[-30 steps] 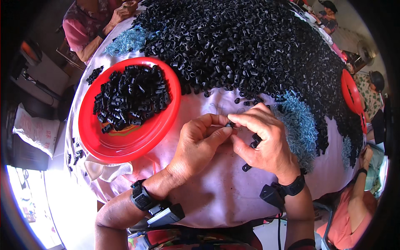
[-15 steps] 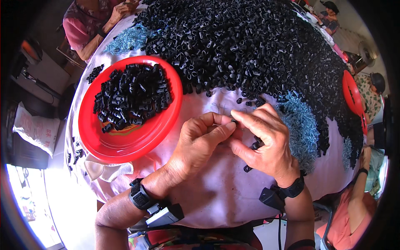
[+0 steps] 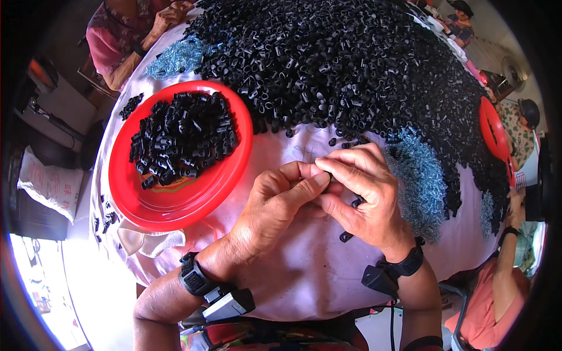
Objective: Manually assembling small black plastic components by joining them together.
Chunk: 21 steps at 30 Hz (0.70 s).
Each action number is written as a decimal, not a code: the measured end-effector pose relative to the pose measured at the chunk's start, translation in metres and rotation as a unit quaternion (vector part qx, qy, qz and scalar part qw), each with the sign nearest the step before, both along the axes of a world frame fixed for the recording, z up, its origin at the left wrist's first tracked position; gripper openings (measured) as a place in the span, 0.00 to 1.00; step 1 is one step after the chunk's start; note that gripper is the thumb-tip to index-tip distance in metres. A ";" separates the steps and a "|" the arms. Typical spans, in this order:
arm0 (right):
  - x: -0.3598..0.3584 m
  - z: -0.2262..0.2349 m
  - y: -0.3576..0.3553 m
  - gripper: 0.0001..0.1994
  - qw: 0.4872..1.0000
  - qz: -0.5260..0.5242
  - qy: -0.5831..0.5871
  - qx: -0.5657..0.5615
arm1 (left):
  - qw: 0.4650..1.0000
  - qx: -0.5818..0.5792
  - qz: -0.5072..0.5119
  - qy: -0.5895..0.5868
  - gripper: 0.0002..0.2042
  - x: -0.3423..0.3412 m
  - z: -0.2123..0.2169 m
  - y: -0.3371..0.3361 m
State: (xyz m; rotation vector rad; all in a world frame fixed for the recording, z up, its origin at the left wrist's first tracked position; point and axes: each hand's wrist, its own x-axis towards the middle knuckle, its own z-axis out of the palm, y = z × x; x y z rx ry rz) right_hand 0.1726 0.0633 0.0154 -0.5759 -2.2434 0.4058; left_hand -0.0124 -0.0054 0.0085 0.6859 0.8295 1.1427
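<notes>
My left hand (image 3: 272,207) pinches a small black plastic cord lock (image 3: 329,175) between thumb and forefinger, mostly hidden by the fingers. My right hand (image 3: 369,202) meets it from the other side, its fingertips pressed close around the same piece. Under my right palm a few loose black pieces (image 3: 346,237) lie on the cloth, partly covered. Just right of that hand is a pile of pale blue metal springs (image 3: 417,181). To the left of my hands, a red round tray (image 3: 175,217) bears a heap of black cord locks (image 3: 181,137).
A huge mound of black plastic parts (image 3: 351,70) covers the far side of the pink cloth table (image 3: 281,286). More springs (image 3: 181,57) lie at far left. A white cloth (image 3: 149,241) sits below the tray. Co-workers sit around, with another red tray (image 3: 494,128) at right.
My right fingertips have moved slightly left and in toward the left hand's pinch. The co-worker's hand at the right edge has shifted upward. The tray has not visibly moved on the table.
</notes>
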 end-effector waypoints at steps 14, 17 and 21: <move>0.002 -0.002 0.004 0.25 1.000 0.017 -0.007 0.011 | 0.996 0.010 -0.067 0.053 0.19 -0.003 -0.001 -0.004; 0.002 -0.001 0.004 0.25 1.000 0.019 -0.008 0.012 | 0.997 0.001 -0.068 0.042 0.19 -0.002 -0.001 -0.005; 0.002 -0.003 0.004 0.24 0.999 0.025 -0.012 0.026 | 0.997 0.005 -0.063 0.039 0.19 0.000 -0.004 -0.006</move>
